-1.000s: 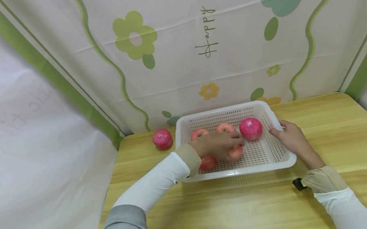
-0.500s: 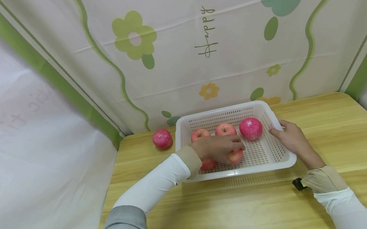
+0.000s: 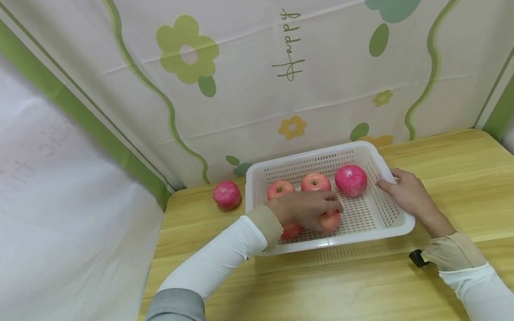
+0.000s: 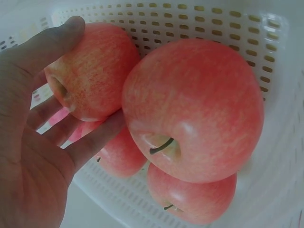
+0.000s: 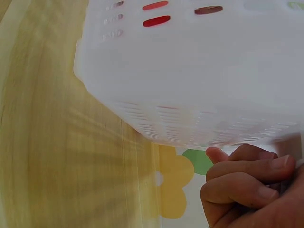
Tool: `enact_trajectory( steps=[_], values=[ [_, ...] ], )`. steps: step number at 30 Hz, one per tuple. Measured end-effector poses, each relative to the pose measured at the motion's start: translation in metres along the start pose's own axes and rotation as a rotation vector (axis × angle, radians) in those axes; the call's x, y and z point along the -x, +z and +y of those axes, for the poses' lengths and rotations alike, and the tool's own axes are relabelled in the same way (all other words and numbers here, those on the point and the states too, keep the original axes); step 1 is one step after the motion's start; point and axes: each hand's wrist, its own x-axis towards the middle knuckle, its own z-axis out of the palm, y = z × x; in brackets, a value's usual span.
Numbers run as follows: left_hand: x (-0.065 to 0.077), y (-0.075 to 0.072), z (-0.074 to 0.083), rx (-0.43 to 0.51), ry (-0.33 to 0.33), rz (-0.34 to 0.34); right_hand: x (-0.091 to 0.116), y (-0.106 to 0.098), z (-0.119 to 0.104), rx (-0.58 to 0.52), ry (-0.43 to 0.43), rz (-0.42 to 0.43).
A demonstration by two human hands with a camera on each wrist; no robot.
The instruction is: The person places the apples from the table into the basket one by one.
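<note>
My left hand (image 3: 309, 210) reaches into a white plastic basket (image 3: 333, 241) and holds a red apple (image 3: 331, 221) near the front wall. In the left wrist view its thumb lies on one side of that apple (image 4: 97, 71), with fingers reaching round the other. Beside it a larger-looking apple (image 4: 194, 109) shows its stem, partly hidden by my wrist in the head view. Two more apples (image 3: 315, 182) sit along the back. A dark pink round fruit (image 3: 351, 180) lies to their right. My right hand (image 3: 408, 194) grips the basket's right rim, thumb on the inside.
A second dark pink fruit (image 3: 227, 195) stands on the wooden table (image 3: 343, 300), left of the basket. Behind the basket hangs a white curtain (image 3: 241, 71) with printed flowers. More white cloth (image 3: 35, 251) closes off the left side.
My left hand has shifted slightly toward the front wall with the apple, uncovering more of the back apples. The right hand and basket have stayed in place.
</note>
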Motion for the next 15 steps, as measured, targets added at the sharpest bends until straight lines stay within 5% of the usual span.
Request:
enact_trajectory(
  steps=[15],
  values=[
    [-0.0001,0.0028,-0.0027,-0.015,0.010,0.020,0.0016,0.0017,-0.0019,-0.007,-0.005,0.011]
  ],
)
